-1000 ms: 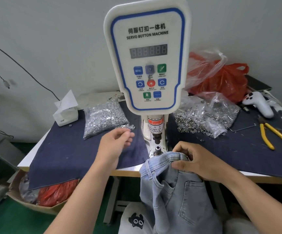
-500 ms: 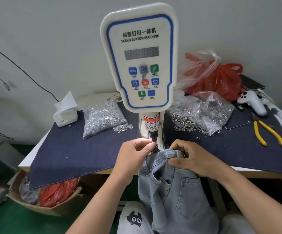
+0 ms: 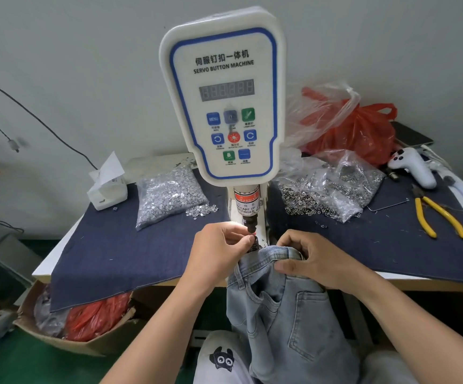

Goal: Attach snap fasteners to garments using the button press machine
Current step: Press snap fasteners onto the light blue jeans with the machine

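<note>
My left hand (image 3: 219, 246) pinches fingertips together at the button machine's (image 3: 222, 106) black die (image 3: 253, 239), while my right hand (image 3: 306, 259) grips the jeans (image 3: 285, 314) waistband just beside it, at the table's (image 3: 58, 259) edge.

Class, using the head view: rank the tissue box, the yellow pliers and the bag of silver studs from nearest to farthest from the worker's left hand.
1. Bag of silver studs, just beyond the left hand, slightly left.
2. Tissue box, table's far left corner.
3. Yellow pliers, far right side.

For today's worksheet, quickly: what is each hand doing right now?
Left hand: fingertips pinched at the press die; any fastener is hidden.
Right hand: grips the jeans waistband.
</note>
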The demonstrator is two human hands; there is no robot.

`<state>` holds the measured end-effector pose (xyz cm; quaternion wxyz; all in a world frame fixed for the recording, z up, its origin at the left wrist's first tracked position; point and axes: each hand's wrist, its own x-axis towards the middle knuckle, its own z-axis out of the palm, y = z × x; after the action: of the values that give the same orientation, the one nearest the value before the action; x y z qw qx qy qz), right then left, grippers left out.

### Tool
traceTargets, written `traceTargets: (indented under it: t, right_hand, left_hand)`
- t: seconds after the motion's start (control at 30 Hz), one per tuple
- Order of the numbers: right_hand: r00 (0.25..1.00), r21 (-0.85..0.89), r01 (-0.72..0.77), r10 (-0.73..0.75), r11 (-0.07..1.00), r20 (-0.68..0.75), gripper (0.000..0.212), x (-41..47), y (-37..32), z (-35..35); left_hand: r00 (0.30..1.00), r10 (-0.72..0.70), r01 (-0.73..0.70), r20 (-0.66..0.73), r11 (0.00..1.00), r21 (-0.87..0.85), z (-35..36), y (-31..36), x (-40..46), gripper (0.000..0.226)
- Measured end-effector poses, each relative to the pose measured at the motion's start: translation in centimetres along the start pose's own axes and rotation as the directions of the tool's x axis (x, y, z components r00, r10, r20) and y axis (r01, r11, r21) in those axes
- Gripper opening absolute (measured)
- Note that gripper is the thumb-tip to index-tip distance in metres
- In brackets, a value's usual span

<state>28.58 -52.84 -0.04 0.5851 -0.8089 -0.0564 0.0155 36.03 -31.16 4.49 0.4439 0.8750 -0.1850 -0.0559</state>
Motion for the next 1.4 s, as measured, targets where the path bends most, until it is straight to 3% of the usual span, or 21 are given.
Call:
traceTargets:
  t: [0.13,0.27,0.33,0.43,0.47,0.53,0.6,0.67,0.7,0.77,0.83,0.9,0.97,1.03,1.13,1.17,1.2,1.3,1.4]
  right_hand:
    - [1.0,-0.004,-0.011,0.011,1.0,0.004,0.028,-0.1,-0.1,0.1]
    - [0.999,0.038,-0.027,0.026,0.999,0.02,0.025,-0.2,-0.5,-0.1]
    - [0.998,0.076,-0.035,0.031,0.997,0.048,0.022,-0.3,-0.9,-0.1]
    - [0.991,0.124,-0.06,0.044,0.99,0.129,0.026,-0.4,-1.6,0.0]
    - [0.985,0.145,-0.076,0.052,0.987,0.163,0.027,-0.3,-1.7,0.3]
    - [0.974,0.213,-0.103,0.056,0.971,0.219,0.032,-0.3,-2.0,1.1]
    - [0.97,0.329,-0.141,0.064,0.934,0.233,0.035,-0.4,-2.3,1.7]
    - [0.981,0.389,-0.144,0.079,0.91,0.177,0.039,-0.4,-3.0,1.8]
    - [0.99,0.31,-0.116,0.086,0.944,0.11,0.04,-0.5,-3.3,1.8]
    - [0.995,0.004,-0.05,0.05,0.999,-0.087,0.051,-0.9,-3.9,2.0]
    - [0.97,-0.145,-0.019,-0.017,0.989,-0.242,0.06,-2.0,-4.2,2.4]
    - [0.983,-0.169,-0.058,0.027,0.984,-0.183,0.066,-3.3,-4.3,2.7]
    - [0.996,-0.25,-0.09,0.087,0.964,-0.026,0.061,-4.1,-4.3,3.0]
    - [0.999,-0.251,-0.049,0.045,0.967,-0.02,0.03,-4.0,-3.9,3.0]
    - [0.989,0.023,-0.142,0.143,0.99,-0.032,0.007,-3.9,-3.9,2.7]
    - [0.98,0.127,-0.197,0.196,0.972,0.018,0.008,-3.8,-4.0,2.5]
    - [0.972,0.169,-0.234,0.224,0.957,0.071,0.023,-3.7,-4.1,2.4]
    - [0.953,0.063,-0.261,0.247,0.963,0.175,0.05,-3.0,-4.9,1.9]
    - [0.967,0.083,-0.189,0.17,0.979,0.19,0.039,-2.3,-5.0,1.5]
  left_hand:
    - [1.0,-0.005,0.006,0.021,0.998,-0.064,-0.3,-0.2,-0.4,0.01]
    - [0.996,0.01,-0.026,-0.094,0.984,-0.175,-0.2,-0.4,-2.2,0.009]
    - [0.998,0.053,-0.059,-0.044,0.988,-0.14,-0.1,-0.8,-3.9,0.027]
    - [0.967,0.062,-0.089,0.248,0.991,0.098,-0.5,-1.0,-5.7,0.083]
    - [0.95,0.07,-0.144,0.306,0.963,0.228,-0.5,-1.0,-5.8,0.089]
    - [0.921,0.113,-0.261,0.372,0.888,0.378,-0.7,-0.5,-5.3,0.068]
    - [0.886,0.104,-0.227,0.452,0.947,0.228,-1.4,-0.2,-4.8,0.044]
    - [0.842,0.049,-0.012,0.538,0.997,-0.071,-2.4,-0.3,-4.5,0.021]
    - [0.819,0.047,0.095,0.572,0.972,-0.215,-2.8,-0.5,-4.5,0.017]
    - [0.806,0.068,0.26,0.588,0.852,-0.455,-3.2,-0.6,-4.5,0.024]
    - [0.826,0.05,0.371,0.561,0.702,-0.609,-3.3,-0.5,-4.4,0.029]
    - [0.851,0.008,0.421,0.525,0.587,-0.691,-3.4,-0.4,-4.1,0.034]
    - [0.853,0.016,0.428,0.522,0.551,-0.716,-3.6,-0.5,-3.8,0.036]
    - [0.829,0.007,0.444,0.559,0.599,-0.667,-3.7,-0.4,-3.7,0.033]
    - [0.778,-0.049,0.478,0.626,0.693,-0.54,-3.8,-0.9,-3.5,0.036]
    - [0.762,-0.061,0.487,0.645,0.71,-0.508,-3.8,-1.0,-3.5,0.037]
    - [0.745,-0.066,0.495,0.664,0.722,-0.484,-3.9,-0.9,-3.5,0.037]
    - [0.722,-0.01,0.464,0.691,0.749,-0.474,-3.6,-0.8,-3.4,0.033]
    - [0.746,0.037,0.421,0.665,0.748,-0.513,-3.3,-0.6,-2.9,0.032]
